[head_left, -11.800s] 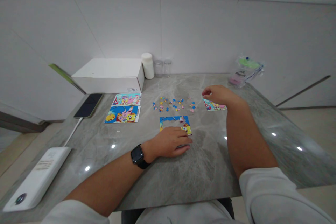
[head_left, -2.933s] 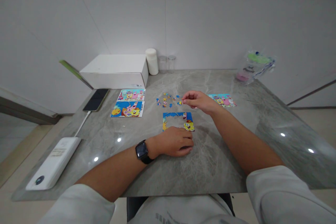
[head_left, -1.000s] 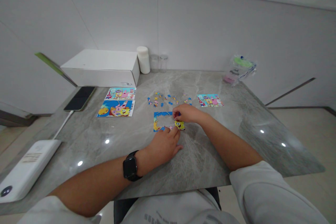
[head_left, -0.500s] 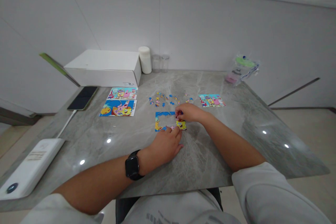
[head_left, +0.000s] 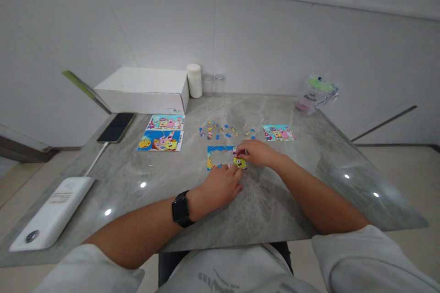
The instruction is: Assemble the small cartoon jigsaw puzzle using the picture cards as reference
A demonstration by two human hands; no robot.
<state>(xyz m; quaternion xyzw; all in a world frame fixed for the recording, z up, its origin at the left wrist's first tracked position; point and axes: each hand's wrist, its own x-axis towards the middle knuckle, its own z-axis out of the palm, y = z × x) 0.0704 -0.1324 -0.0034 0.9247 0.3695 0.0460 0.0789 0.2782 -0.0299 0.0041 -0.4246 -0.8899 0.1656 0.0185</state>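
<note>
A partly assembled jigsaw puzzle [head_left: 210,158] lies on the table in front of me, its edge pieces framing a bare gap. My left hand [head_left: 224,186] rests at its lower edge, fingers stretched out and their tips on the border. At the right side, my right hand [head_left: 257,152] pinches a small puzzle piece against the upper right of the frame; the fingers partly hide it. Below those fingertips a yellow cartoon face [head_left: 239,163] shows on the puzzle. Several loose puzzle pieces [head_left: 227,131] are scattered just beyond.
Two picture cards, one blue [head_left: 160,141], lie at left; another card [head_left: 279,132] lies at right. Farther off stand a white box [head_left: 140,100], a white bottle [head_left: 194,81] and two clear glasses [head_left: 219,86]. A phone [head_left: 116,127], white power bank [head_left: 53,213] and plastic bag [head_left: 316,94] are near the sides.
My right hand has shifted slightly down against the puzzle's right side, and a piece now shows at the upper right. My left hand stays at the lower edge. The whole view has shifted a little.
</note>
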